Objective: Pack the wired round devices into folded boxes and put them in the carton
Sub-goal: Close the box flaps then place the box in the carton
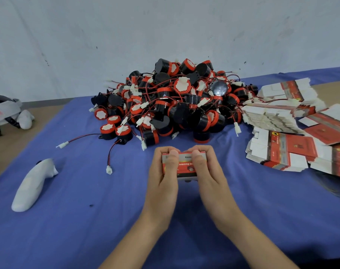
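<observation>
Far left, off the blue cloth [87, 220]: one white headset [4, 111], parked clear of the work. Next, on the cloth: one white controller [32, 186], lying on its side, probably set down to free both hands.

Further right: one heap of wired round devices [171, 101], black bodies with red caps, red-and-black leads and white plugs tangled through. Far too many to count, dozens at least. Heaped centrally, likely to stay within reach of either hand. A few spilled at the heap's left foot, with two leads trailing loose across the cloth.

Just in front of the heap: one red-and-white box [184, 166], folded up, caught between two hands. Gripped at its left end by the left hand [162, 171], fingers curled round, thumb pressing on the top face. Gripped at its right end by the right hand [206, 169] the same way. Looks like squaring or closing the box with both thumbs. Cannot tell whether a device is inside, or whether the box rests on the cloth.

Right: flat unfolded boxes [278, 117] in fanned stacks, three or four heaps, sheets beyond counting, kept near the right hand, probably for quick picking. No carton in view.
</observation>
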{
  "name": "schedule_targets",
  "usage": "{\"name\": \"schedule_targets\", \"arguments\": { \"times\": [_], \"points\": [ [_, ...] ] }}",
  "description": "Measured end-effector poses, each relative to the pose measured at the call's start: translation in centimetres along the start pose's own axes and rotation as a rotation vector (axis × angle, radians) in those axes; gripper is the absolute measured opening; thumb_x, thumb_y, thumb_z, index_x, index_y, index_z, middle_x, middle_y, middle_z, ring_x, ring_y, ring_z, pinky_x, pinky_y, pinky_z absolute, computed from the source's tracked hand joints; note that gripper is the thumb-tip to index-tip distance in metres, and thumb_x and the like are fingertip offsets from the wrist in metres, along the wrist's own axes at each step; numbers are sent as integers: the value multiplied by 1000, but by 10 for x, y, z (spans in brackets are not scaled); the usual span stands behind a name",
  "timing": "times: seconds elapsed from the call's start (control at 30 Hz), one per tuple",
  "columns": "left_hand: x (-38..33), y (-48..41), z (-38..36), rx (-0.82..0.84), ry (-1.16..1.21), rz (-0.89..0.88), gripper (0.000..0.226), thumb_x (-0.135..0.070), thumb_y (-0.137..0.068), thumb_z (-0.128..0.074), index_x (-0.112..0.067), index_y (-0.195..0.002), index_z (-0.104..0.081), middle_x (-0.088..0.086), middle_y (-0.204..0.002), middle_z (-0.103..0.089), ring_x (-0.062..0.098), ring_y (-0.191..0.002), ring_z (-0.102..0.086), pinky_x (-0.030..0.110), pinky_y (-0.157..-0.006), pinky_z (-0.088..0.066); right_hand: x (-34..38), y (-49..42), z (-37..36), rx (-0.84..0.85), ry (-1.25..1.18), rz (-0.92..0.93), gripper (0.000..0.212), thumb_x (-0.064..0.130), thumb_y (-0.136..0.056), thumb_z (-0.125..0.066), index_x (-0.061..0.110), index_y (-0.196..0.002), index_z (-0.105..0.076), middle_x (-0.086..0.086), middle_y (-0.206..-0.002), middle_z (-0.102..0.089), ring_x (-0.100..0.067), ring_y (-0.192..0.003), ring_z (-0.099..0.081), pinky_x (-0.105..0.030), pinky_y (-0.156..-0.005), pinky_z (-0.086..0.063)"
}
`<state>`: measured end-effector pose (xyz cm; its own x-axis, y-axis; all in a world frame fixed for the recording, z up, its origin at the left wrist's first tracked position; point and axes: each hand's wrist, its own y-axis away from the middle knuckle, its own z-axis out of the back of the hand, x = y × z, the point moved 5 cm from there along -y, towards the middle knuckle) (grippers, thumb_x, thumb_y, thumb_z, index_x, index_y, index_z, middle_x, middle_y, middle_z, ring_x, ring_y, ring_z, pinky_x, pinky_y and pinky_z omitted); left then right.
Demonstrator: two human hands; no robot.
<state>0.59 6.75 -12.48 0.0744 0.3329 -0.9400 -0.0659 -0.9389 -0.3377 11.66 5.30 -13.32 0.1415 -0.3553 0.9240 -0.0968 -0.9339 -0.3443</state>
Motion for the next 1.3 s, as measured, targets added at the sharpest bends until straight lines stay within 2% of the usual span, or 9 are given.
{"name": "schedule_targets", "arguments": {
  "times": [0.17,0.37,0.63,0.77,0.87,0.97,1.13,1.23,1.3],
  "points": [
    [-4,-3,-3,-76,-62,-55,18,-19,-106,-44,-13,-93,-55,-10,-77,-63,0,-68,-62,12,-58,-48,-1,-2,0,-41,1,12,21,32,-109,-41,23,-97,-56,6,-88,-63,-10,-81,-61,-26,-74,-54],
    [-5,-6,-8,-71,-91,-47,19,-20,-106,-44,-12,-93,-54,-7,-80,-64,0,-70,-62,14,-60,-49,-2,-6,7,-69,18,10,23,30,-109,-42,25,-92,-57,8,-84,-64,-4,-77,-62,-17,-68,-52],
    [-5,-6,-15,-54,-135,-97,27,-43,-103,-37,-25,-95,-56,-8,-88,-66,3,-78,-64,16,-68,-50,-6,-10,14,-126,-76,-44,30,47,-103,-45,30,-92,-66,1,-95,-71,-11,-91,-68,-28,-84,-57],
    [-17,-11,-5,-2,-361,-341,23,-41,-105,-36,-28,-103,-54,-11,-100,-60,14,-95,-62,25,-73,-53,-14,-12,5,-58,-317,-307,31,55,-88,-60,31,-103,-72,-2,-101,-75,-19,-94,-73,-36,-75,-59],
    [-21,-12,-2,92,-633,-514,17,-36,-104,-36,-29,-107,-51,-17,-117,-50,16,-112,-54,24,-82,-48,-18,-13,2,-2,-412,-395,33,43,-95,-62,20,-118,-66,-9,-105,-74,-21,-93,-74,-36,-68,-59],
    [-17,-12,-1,122,-506,-374,18,-33,-99,-41,-33,-114,-49,-14,-130,-43,10,-123,-48,13,-89,-44,-19,-14,10,-58,-380,-299,31,35,-87,-65,30,-118,-66,1,-103,-76,-18,-96,-75,-31,-74,-60],
    [2,-6,-9,122,-122,87,38,-39,-97,-48,-44,-134,-39,-14,-126,-54,-6,-107,-59,5,-78,-47,-17,-12,14,-94,-186,-180,57,41,-84,-63,45,-139,-48,15,-109,-73,-13,-108,-71,-37,-98,-55],
    [6,-6,-11,80,-103,163,38,-44,-100,-50,-45,-136,-38,-22,-121,-56,-17,-100,-57,0,-75,-44,-15,-13,15,-119,-79,-110,44,38,-85,-62,44,-129,-56,15,-110,-71,-8,-103,-70,-30,-90,-58],
    [9,-7,-11,74,-119,168,31,-47,-100,-49,-39,-130,-46,-18,-119,-62,-10,-100,-61,11,-79,-49,-13,-12,17,-139,-33,-74,30,33,-95,-61,43,-123,-58,12,-111,-69,-4,-99,-68,-19,-81,-56]
  ]
}}
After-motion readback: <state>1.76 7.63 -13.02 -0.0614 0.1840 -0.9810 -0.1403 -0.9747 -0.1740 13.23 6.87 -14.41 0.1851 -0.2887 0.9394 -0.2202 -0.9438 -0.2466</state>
